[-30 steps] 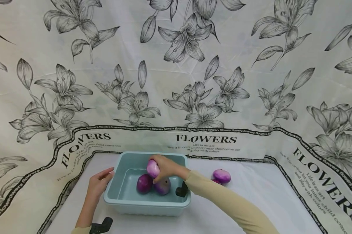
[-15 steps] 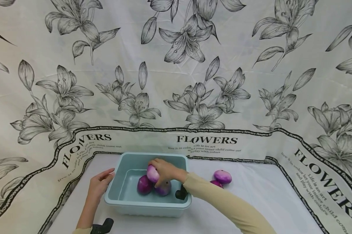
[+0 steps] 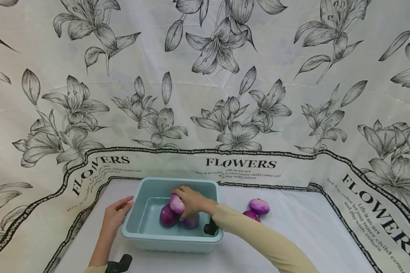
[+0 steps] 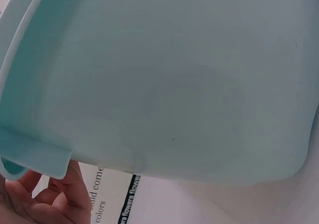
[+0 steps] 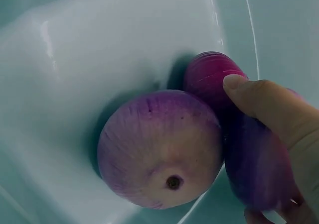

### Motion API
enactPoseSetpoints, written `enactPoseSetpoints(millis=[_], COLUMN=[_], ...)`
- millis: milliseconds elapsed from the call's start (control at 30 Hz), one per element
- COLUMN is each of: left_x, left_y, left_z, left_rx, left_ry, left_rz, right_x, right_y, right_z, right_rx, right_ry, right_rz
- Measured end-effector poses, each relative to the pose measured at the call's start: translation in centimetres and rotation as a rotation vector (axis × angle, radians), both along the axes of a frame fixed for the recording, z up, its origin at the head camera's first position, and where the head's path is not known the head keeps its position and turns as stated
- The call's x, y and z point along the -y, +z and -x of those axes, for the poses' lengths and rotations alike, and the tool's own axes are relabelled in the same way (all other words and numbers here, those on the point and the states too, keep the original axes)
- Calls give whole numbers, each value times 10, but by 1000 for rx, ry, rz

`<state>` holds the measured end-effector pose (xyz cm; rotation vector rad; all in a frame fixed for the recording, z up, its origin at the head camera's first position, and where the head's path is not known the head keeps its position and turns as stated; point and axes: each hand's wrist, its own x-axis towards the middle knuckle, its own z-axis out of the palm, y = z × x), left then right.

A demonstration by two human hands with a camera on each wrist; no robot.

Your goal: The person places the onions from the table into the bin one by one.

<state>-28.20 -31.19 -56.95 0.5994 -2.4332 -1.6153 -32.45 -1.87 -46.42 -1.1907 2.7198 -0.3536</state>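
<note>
By the right hand point(image 3: 191, 201) a purple onion point(image 3: 177, 204) is pinched in the basin point(image 3: 172, 238), above a dark onion point(image 3: 168, 217) and a partly blocked pale onion point(image 5: 162, 149); the basin's rim is touched by the left hand point(image 3: 114, 214), its grip unclear. Two more onions point(image 3: 259, 206) are seen on the table point(image 3: 293, 212).

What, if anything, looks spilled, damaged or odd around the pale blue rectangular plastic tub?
Nothing stands out as spilled or damaged. The tub sits upright; two round purple vegetables lie outside it on the white cloth, which hardly looks odd.
</note>
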Motion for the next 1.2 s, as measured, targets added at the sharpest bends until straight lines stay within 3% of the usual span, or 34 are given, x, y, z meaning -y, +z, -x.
enactPoseSetpoints(millis=[67, 167, 400, 467, 633, 700, 967, 1200], left_x=[3, 2, -1, -6, -30, -36, -37, -38], left_y=[-9, -12, -5, 11, 75, 85, 89, 90], left_z=[6, 9, 5, -4, -39, -45, -48, -50], left_rx=[-10, -11, -24, -15, 27, 27, 33, 36], left_ry=[1, 13, 8, -8, -37, -25, -37, -38], left_rz=[3, -2, 2, -4, -37, -31, -22, -5], right_x=[-1, -2, -7, -9, -13, -14, -23, -37], right_y=[2, 4, 13, 15, 24, 28, 45, 50], right_z=[-1, -1, 0, 1, -2, -4, -15, -23], right_rx=[2, 14, 27, 17, 10, 16, 32, 22], right_ry=[-7, -18, -8, -5, -6, -6, 10, -20], right_rz=[4, 3, 33, 41, 43, 37, 66, 143])
